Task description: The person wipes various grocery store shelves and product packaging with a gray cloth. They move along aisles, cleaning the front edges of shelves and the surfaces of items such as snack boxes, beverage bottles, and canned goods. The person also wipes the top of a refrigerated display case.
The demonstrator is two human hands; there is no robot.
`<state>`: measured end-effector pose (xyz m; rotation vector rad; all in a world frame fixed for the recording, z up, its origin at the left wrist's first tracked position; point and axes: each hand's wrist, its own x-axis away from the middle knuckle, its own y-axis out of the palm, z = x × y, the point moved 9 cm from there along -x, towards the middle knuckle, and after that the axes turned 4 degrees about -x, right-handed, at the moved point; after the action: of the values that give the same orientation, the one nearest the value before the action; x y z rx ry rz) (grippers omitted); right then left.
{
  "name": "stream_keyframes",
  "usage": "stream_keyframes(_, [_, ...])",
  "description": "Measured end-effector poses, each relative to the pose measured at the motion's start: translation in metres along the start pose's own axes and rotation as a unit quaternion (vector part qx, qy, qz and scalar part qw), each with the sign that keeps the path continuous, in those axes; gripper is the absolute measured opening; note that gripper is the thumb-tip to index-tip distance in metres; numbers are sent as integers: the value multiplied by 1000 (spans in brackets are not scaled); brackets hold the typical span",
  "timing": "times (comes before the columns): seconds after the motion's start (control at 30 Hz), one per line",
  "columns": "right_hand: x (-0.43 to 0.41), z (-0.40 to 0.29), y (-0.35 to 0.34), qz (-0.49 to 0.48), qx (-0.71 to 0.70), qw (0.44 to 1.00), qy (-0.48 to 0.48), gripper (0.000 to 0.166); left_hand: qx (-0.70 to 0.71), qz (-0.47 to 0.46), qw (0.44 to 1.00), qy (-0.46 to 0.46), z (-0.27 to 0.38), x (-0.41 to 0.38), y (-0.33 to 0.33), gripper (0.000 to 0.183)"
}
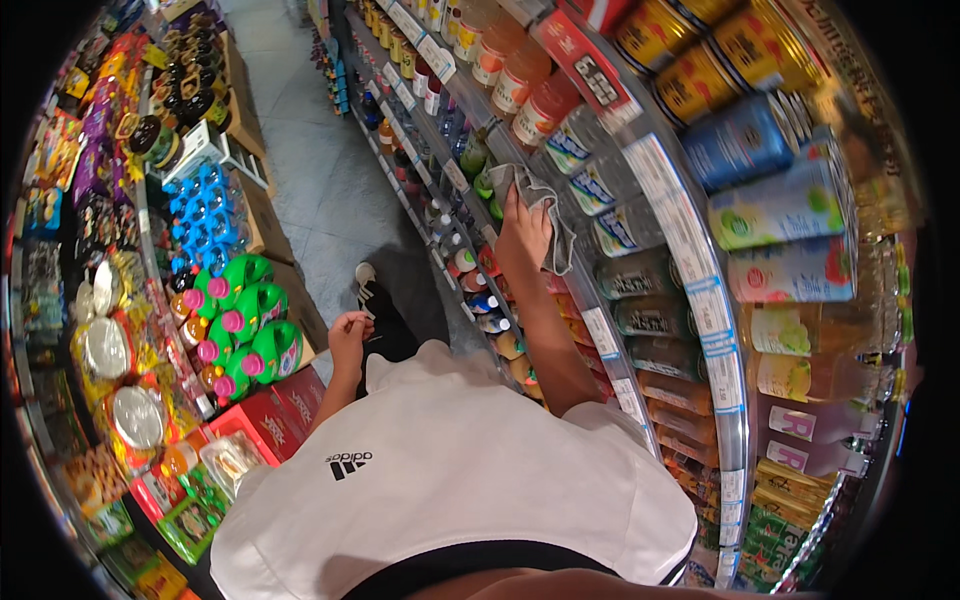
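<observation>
My right hand [523, 231] presses a grey cloth [559, 238] on the shelf rack at the right, its fingers spread over the fabric. The cloth lies at a shelf's front edge, beside green-labelled bottles [480, 187] and clear plastic bottles with blue and green labels [611, 229]. Near my body on the left, my left hand [351, 328] hangs over the aisle with its fingers curled; nothing shows in it.
Green detergent jugs [262, 349] with pink caps and blue-capped bottles [206, 210] stand along the left side. Shelves of drinks with a price-tag rail [694, 262] line the right. Between them runs a tiled floor [300, 150]; cardboard boxes [262, 217] edge it.
</observation>
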<state>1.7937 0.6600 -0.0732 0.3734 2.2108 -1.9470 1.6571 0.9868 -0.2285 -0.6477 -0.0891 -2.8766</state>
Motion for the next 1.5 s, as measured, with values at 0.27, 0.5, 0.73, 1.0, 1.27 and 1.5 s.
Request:
stream_keyframes(0.27, [-110,-71,-17,148,-33,980,-127,50,99,42,993,55,78,-151,-49,15])
stream_keyframes(0.5, [-182,-96,40,55,96,993,-42,42,77,106,991,22,92,-235,-135,15])
stream_keyframes(0.73, [-208,-114,59,31,142,989,35,43,94,130,987,12,109,-290,-190,13])
stream_keyframes(1.0, [-221,-119,40,-47,164,983,60,29,100,159,982,9,125,-347,-207,14])
stream_keyframes(1.27, [-236,-123,50,-120,134,966,187,35,30,42,999,-11,194,-441,-162,16])
stream_keyframes(1.5, [-295,-164,85,-32,55,974,216,50,12,-68,995,78,301,-558,-115,15])
